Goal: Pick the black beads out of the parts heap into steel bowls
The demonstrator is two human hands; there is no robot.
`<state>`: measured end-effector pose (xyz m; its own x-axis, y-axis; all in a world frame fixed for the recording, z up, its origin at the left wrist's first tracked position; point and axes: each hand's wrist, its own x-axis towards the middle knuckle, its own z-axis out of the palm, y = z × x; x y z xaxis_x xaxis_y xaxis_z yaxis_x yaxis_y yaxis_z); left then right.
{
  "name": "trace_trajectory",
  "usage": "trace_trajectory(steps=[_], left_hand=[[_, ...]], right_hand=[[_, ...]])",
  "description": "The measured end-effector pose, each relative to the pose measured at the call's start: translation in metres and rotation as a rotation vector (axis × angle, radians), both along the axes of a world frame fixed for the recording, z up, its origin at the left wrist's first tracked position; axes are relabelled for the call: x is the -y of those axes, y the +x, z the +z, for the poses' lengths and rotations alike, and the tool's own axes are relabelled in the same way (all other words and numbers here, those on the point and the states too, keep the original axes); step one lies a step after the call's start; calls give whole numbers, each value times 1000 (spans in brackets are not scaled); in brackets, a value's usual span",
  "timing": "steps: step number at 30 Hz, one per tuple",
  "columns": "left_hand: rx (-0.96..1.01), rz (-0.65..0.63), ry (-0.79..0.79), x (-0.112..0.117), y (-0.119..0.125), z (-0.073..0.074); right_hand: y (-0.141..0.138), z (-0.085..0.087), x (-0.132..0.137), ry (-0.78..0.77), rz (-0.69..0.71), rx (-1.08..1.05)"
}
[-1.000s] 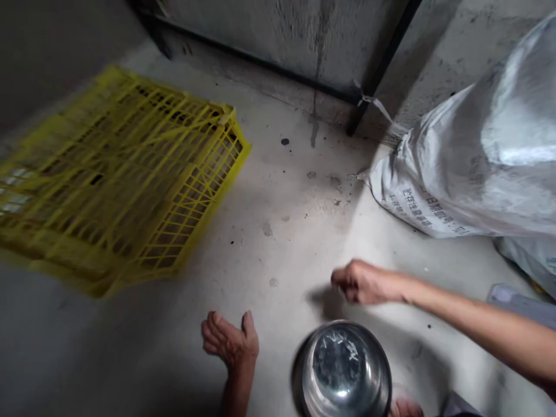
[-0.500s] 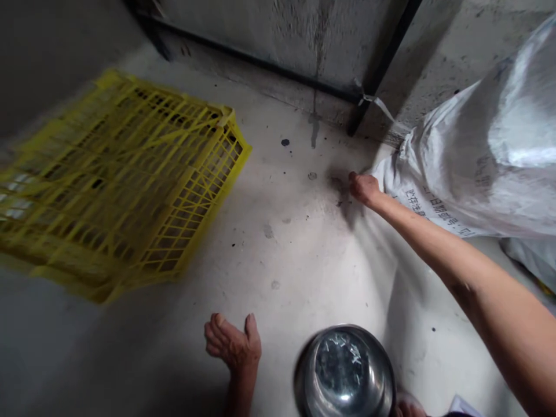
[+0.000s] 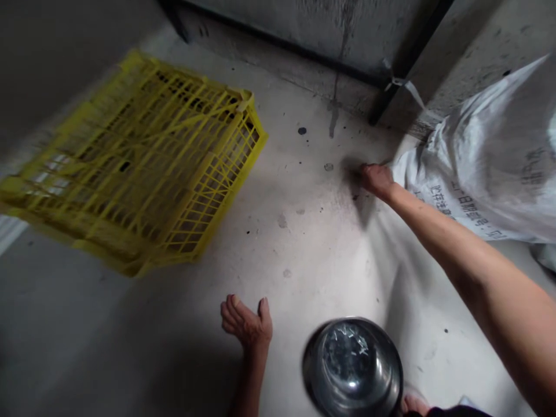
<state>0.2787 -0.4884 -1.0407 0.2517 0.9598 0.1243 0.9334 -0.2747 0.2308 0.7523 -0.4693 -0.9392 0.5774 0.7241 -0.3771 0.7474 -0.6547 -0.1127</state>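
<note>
A white woven sack with dark printed characters slumps at the right side of the head view. My right hand is closed at the sack's lower left corner, low over the floor; its fingertips are partly hidden. My left hand hangs above the floor at lower centre, fingers apart and holding nothing. Between my arms, near the bottom edge, a shiny steel bowl stands on the floor. Small bright marks show inside it; I cannot tell whether they are bits or reflections.
A yellow plastic crate with slatted sides lies at the left. A dark metal frame runs along the concrete wall, with a pale strip tied to its post. Part of a foot shows beside the bowl.
The view has shifted, so crate, sack and wall appear farther right. My right hand stays closed at the sack corner, and the sack's upper part looks lower. My left hand remains open.
</note>
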Motion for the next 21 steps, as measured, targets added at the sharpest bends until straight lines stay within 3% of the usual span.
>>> trace_trajectory(steps=[3, 6, 8, 11, 13, 18, 21], left_hand=[[0, -6, -11, 0, 1, 2], [11, -16, -16, 0, 2, 5], [14, -16, -16, 0, 2, 6], [16, -10, -17, 0, 2, 6], [19, -7, -25, 1, 2, 5], [44, -7, -17, 1, 1, 2], [50, -4, 4, 1, 2, 3]], right_hand=[[-43, 22, 18, -23, 96, -135], [-117, 49, 59, -108, 429, -689], [-162, 64, 89, -214, 552, -890], [-194, 69, 109, -366, 691, -1068], [-186, 60, 98, -330, 717, -942], [-137, 17, 27, 18, 710, -22], [-128, -5, -3, 29, 802, 207]])
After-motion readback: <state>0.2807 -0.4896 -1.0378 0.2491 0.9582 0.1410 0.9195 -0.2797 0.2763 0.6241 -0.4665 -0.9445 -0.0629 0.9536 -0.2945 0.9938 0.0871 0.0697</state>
